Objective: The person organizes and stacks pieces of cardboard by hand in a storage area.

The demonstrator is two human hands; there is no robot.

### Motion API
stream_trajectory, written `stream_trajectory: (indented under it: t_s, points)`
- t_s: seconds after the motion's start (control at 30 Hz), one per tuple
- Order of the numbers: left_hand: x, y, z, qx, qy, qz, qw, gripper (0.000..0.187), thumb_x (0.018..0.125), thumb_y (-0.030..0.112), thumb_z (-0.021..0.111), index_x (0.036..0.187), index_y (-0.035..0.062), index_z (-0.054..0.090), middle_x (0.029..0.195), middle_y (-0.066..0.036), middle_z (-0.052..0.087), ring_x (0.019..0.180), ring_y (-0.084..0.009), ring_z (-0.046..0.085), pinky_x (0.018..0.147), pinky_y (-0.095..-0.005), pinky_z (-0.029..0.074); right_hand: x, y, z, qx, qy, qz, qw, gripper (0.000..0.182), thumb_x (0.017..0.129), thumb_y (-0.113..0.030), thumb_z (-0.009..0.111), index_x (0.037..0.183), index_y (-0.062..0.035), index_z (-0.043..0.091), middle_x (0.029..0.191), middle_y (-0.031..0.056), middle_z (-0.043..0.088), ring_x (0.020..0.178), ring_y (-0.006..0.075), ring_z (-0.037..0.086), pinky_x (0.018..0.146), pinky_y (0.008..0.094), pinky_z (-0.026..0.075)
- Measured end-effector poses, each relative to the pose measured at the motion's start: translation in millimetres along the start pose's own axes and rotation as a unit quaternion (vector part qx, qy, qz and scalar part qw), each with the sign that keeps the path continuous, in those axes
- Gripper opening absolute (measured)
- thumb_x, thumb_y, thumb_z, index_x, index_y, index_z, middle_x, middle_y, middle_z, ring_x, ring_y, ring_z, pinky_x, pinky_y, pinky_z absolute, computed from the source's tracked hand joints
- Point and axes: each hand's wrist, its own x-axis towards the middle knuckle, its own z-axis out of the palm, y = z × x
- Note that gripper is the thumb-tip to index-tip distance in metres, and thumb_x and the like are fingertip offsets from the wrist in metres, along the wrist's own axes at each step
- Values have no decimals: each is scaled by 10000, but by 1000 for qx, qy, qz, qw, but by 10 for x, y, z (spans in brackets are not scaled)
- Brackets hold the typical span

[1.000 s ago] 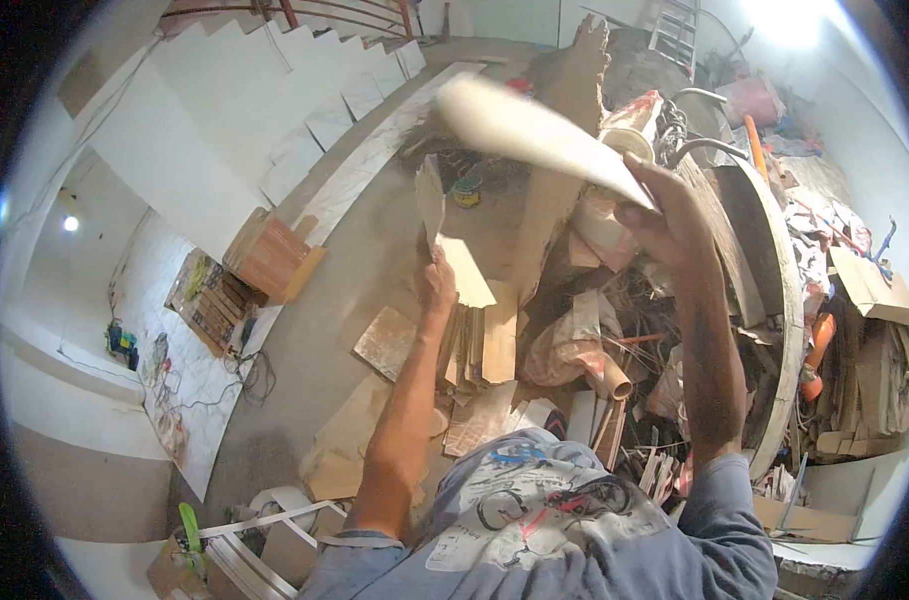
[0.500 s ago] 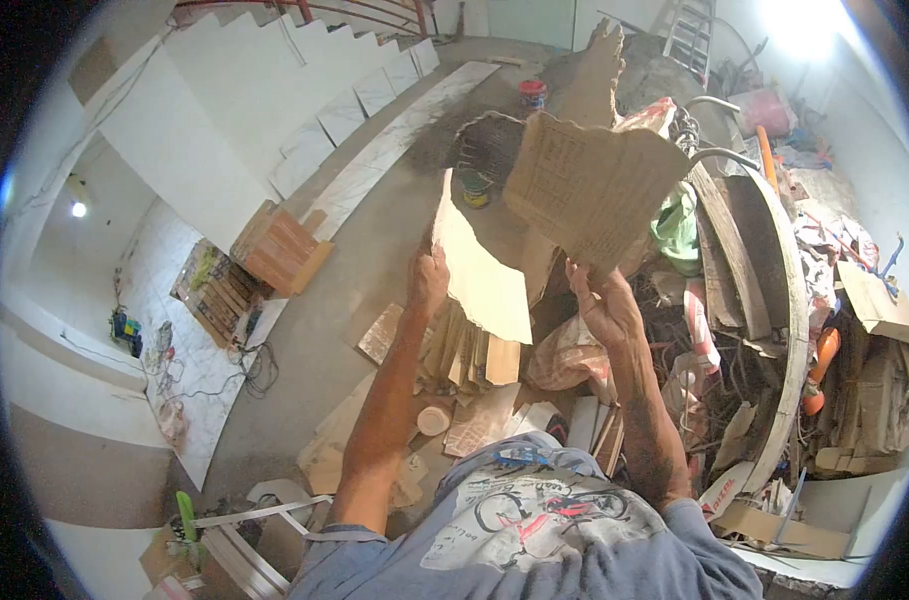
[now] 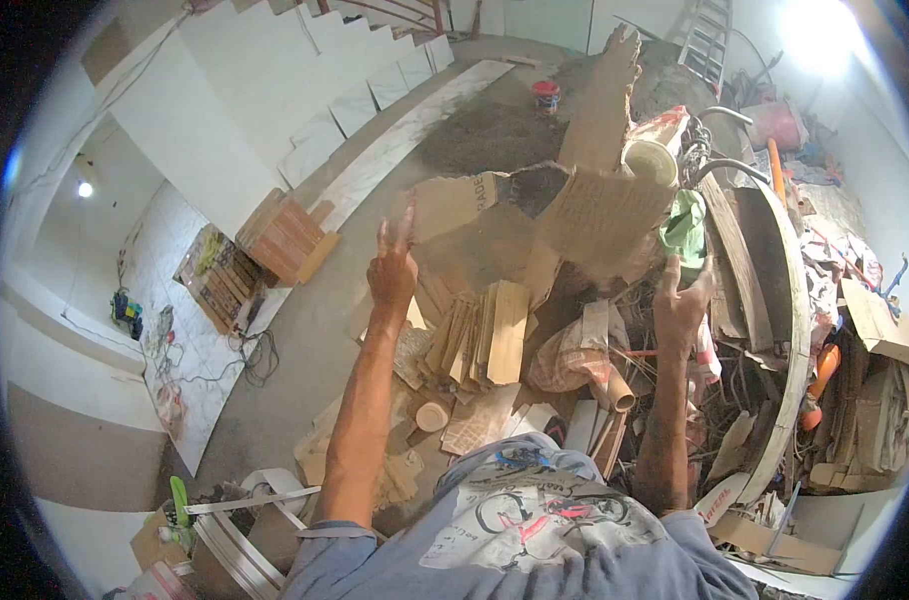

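My left hand (image 3: 393, 268) is raised with some fingers stretched upward, close to the left edge of a cardboard piece (image 3: 457, 208) with printed letters. The fingertips are blurred, and I see nothing gripped in them. On the right, my right hand (image 3: 683, 300) has fingers apart just below a green plastic bag (image 3: 686, 225), with nothing visible in it. Between my hands, a torn brown cardboard sheet (image 3: 610, 215), smeared by motion, lies or drops over other pieces. A tall torn cardboard strip (image 3: 600, 105) stands behind it.
Below are bundled cardboard strips (image 3: 495, 335), a cardboard tube (image 3: 621, 392) and a checked sack (image 3: 560, 362). A curved pale rim (image 3: 797, 330) surrounds scrap at right. Stacked boxes (image 3: 280, 245) stand left, a red bucket (image 3: 546, 95) and a ladder (image 3: 710, 40) farther back.
My hands have moved apart and let go of the cardboard pieces they held up. The brown sheet is lower. A pale round container and the cardboard tube have come into sight.
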Motion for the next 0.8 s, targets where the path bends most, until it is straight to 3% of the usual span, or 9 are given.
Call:
stream_trajectory:
  t_s: [0.03,0.13,0.2,0.37,0.5,0.63,0.73,0.77,0.8]
  points:
    - [-12,-19,17,3,1,2,1000,669,883,0,482,1446,337,352,1397,-269,419,872,-405,669,643,-437,588,-31,-84,-9,-97,62,-95,989,515,936,-247,572,1318,63,417,1306,261,469,1248,377,459,1036,435,379]
    - [-58,-16,65,12,-12,10,1000,663,892,-8,455,1449,336,351,1409,-286,398,859,-417,669,642,-445,588,-160,-467,47,-63,83,-257,961,553,867,-156,646,1316,65,411,1347,286,409,1289,414,399,1070,462,349]
    - [-123,120,25,22,-45,15,999,658,893,-7,452,1448,334,354,1412,-297,389,854,-414,672,649,-438,590,-275,-655,118,-48,-51,-333,940,607,837,-150,677,1327,68,392,1351,281,406,1282,419,400,1061,486,357]
    - [-144,262,-16,10,-49,39,998,660,891,-11,460,1448,328,359,1412,-302,387,860,-398,679,641,-408,594,-481,-566,852,-44,-251,-241,936,855,752,-215,769,1418,18,285,1394,263,368,1311,406,358,1084,491,322]
    - [-127,235,-155,-2,-6,62,998,658,899,-10,462,1444,345,364,1409,-295,395,873,-386,682,634,-396,599,-410,-467,1011,-15,-206,-285,936,970,695,-244,810,1439,18,247,1383,256,383,1294,401,374,1076,480,315]
    - [-160,271,-358,25,-29,86,996,693,860,-26,514,1415,373,405,1409,-245,430,891,-375,680,656,-395,590,-269,-549,1006,-8,-331,-227,916,959,701,-216,809,1450,-3,248,1335,216,474,1277,367,426,1079,444,339]
    - [-143,270,-410,14,3,127,992,692,856,-11,537,1409,384,411,1421,-243,417,915,-368,677,674,-394,593,-218,-589,989,91,-441,-185,874,942,709,-202,813,1456,-38,262,1365,211,472,1295,351,433,1089,417,358]
    - [-119,262,-438,5,2,127,992,678,861,2,544,1406,385,416,1423,-241,414,922,-367,676,680,-395,593,-191,-644,943,121,-495,-119,852,904,721,-188,814,1452,-55,300,1403,197,456,1314,315,434,1100,400,361]
    - [-97,250,-451,-6,3,126,992,665,867,15,552,1403,386,421,1425,-239,412,930,-366,674,685,-395,594,-190,-647,934,132,-493,-140,849,928,711,-212,825,1454,-46,295,1408,204,449,1316,309,431,1097,400,359]
